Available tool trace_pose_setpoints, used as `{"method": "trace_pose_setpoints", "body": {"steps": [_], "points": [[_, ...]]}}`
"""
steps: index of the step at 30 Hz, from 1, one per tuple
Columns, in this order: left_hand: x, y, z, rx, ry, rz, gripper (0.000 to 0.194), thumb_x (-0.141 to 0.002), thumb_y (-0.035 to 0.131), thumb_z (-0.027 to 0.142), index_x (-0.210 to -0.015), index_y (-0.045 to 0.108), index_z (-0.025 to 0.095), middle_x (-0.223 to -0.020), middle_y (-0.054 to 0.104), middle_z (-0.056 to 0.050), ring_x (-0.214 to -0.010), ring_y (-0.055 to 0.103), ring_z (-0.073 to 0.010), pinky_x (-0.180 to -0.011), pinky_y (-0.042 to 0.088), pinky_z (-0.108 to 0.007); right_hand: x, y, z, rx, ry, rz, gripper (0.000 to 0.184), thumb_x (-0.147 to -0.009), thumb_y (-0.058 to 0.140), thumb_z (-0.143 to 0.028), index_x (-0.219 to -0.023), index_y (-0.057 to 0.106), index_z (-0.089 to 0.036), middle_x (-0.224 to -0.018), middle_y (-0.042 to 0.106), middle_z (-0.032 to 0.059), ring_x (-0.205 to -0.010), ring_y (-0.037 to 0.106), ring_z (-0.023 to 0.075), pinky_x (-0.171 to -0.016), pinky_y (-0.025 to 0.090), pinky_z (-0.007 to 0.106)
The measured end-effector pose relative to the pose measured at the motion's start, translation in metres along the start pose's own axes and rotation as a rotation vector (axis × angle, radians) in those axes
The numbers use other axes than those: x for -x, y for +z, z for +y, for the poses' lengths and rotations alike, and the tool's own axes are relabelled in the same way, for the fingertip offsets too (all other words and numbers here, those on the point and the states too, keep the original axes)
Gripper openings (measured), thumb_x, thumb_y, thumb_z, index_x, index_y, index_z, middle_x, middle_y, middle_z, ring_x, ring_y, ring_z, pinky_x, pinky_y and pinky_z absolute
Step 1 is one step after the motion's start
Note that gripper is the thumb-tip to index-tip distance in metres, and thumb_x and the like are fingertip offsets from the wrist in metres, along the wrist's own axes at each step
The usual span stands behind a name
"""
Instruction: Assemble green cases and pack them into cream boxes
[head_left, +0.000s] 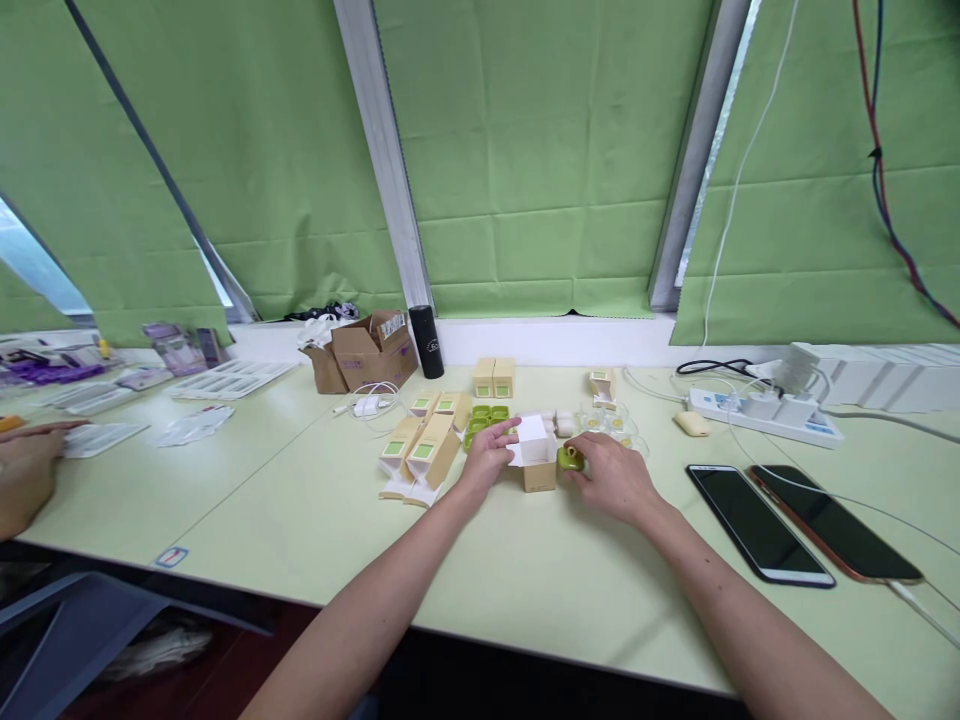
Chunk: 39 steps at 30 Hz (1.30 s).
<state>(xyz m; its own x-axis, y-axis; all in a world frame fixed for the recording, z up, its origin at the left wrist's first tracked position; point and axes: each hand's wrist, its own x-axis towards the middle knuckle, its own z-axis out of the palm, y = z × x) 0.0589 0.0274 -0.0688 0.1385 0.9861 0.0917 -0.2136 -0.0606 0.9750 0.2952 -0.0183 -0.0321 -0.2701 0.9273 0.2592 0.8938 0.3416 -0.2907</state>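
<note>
A small cardboard box (539, 475) stands on the table with its white-lined top flaps raised. At its left side is my left hand (489, 458), fingers stretched out and apart against the raised flap. My right hand (611, 473), just right of the box, pinches a small olive-green plastic piece (571, 458) with a ring-like top; its exact kind is unclear. Behind my left hand lies a group of green square cups (487, 415). Small white pieces (564, 422) and clear plastic parts (600, 420) sit behind the box, partly hidden.
Several tan boxes with green labels (433, 450) lie left of my left hand, two more boxes (493, 378) behind. A brown carton (375, 350) and black bottle (426, 342) stand farther back. Phones (759, 525) and a power strip (765, 418) are right. Another person's hand (30, 470) is far left.
</note>
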Motion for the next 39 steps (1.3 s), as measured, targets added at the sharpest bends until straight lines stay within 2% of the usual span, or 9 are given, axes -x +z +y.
{"method": "trace_pose_setpoints", "body": {"steps": [2,5,9,15,21,26,32,35,39], "points": [[0.000,0.000,0.000,-0.005,0.003,-0.008,0.079,-0.052,0.064,0.008,-0.130,0.072,0.013,-0.101,0.082,-0.010,-0.085,0.073,-0.0226,-0.070,0.050,-0.028,-0.001,-0.001,0.005,-0.040,0.015,0.152,0.022,-0.094,0.066,-0.029,-0.115,0.070,-0.023,-0.119,0.074,0.0107,-0.116,0.065,0.0316,-0.076,0.049,0.035],[0.002,0.002,0.002,-0.026,0.002,-0.028,0.079,-0.052,0.064,0.009,-0.131,0.072,0.012,-0.102,0.082,-0.011,-0.086,0.073,-0.0233,-0.071,0.049,-0.028,-0.002,0.000,0.009,-0.290,-0.009,0.390,0.033,-0.099,0.060,-0.036,-0.128,0.065,-0.022,-0.130,0.071,0.0135,-0.119,0.064,0.0312,-0.082,0.056,0.039],[0.009,0.006,0.008,-0.052,-0.015,-0.046,0.082,-0.053,0.063,0.010,-0.135,0.070,0.009,-0.104,0.082,-0.013,-0.092,0.073,-0.0240,-0.073,0.048,-0.027,-0.001,0.005,0.001,-0.690,-0.143,0.512,0.038,-0.099,0.062,-0.043,-0.134,0.062,-0.026,-0.136,0.067,0.0118,-0.115,0.067,0.0285,-0.071,0.060,0.035],[0.016,0.014,0.015,-0.063,-0.010,-0.082,0.083,-0.055,0.063,0.011,-0.138,0.069,0.008,-0.108,0.082,-0.015,-0.088,0.073,-0.0230,-0.070,0.046,-0.025,0.002,0.014,-0.015,-0.765,-0.222,0.434,0.039,-0.101,0.060,-0.041,-0.138,0.060,-0.027,-0.139,0.065,0.0127,-0.107,0.069,0.0255,-0.062,0.058,0.031],[0.013,0.012,0.011,-0.004,-0.029,-0.124,0.083,-0.055,0.063,0.010,-0.138,0.067,0.008,-0.113,0.082,-0.017,-0.097,0.076,-0.0281,-0.078,0.052,-0.031,-0.001,0.015,-0.004,-0.625,-0.186,0.444,0.038,-0.104,0.056,-0.042,-0.138,0.058,-0.026,-0.139,0.066,0.0128,-0.092,0.070,0.0235,-0.061,0.056,0.033],[0.013,0.011,0.009,-0.017,-0.025,-0.136,0.082,-0.057,0.063,0.009,-0.139,0.068,0.010,-0.113,0.082,-0.015,-0.094,0.076,-0.0259,-0.079,0.053,-0.031,-0.001,0.015,-0.002,-0.487,-0.206,0.368,0.035,-0.105,0.053,-0.038,-0.137,0.058,-0.026,-0.136,0.068,0.0108,-0.081,0.070,0.0207,-0.063,0.055,0.035],[0.017,0.013,0.013,-0.033,-0.008,-0.133,0.081,-0.058,0.063,0.010,-0.139,0.068,0.010,-0.109,0.082,-0.013,-0.093,0.076,-0.0246,-0.079,0.053,-0.030,0.003,0.017,-0.006,-0.396,-0.280,0.314,0.033,-0.104,0.057,-0.036,-0.135,0.059,-0.025,-0.133,0.071,0.0102,-0.080,0.071,0.0207,-0.065,0.054,0.035],[0.018,0.014,0.014,-0.044,0.006,-0.107,0.077,-0.058,0.063,0.010,-0.135,0.070,0.011,-0.105,0.082,-0.011,-0.096,0.076,-0.0245,-0.081,0.054,-0.030,0.004,0.019,-0.006,-0.367,-0.278,0.316,0.033,-0.101,0.063,-0.037,-0.131,0.061,-0.025,-0.124,0.074,0.0096,-0.081,0.070,0.0219,-0.067,0.053,0.035],[0.018,0.015,0.014,-0.027,-0.004,-0.106,0.078,-0.058,0.064,0.010,-0.135,0.070,0.010,-0.107,0.081,-0.012,-0.096,0.076,-0.0257,-0.080,0.056,-0.031,0.005,0.021,-0.008,-0.336,-0.225,0.312,0.030,-0.095,0.069,-0.037,-0.122,0.063,-0.025,-0.103,0.074,0.0056,-0.072,0.067,0.0210,-0.067,0.050,0.035]]}}
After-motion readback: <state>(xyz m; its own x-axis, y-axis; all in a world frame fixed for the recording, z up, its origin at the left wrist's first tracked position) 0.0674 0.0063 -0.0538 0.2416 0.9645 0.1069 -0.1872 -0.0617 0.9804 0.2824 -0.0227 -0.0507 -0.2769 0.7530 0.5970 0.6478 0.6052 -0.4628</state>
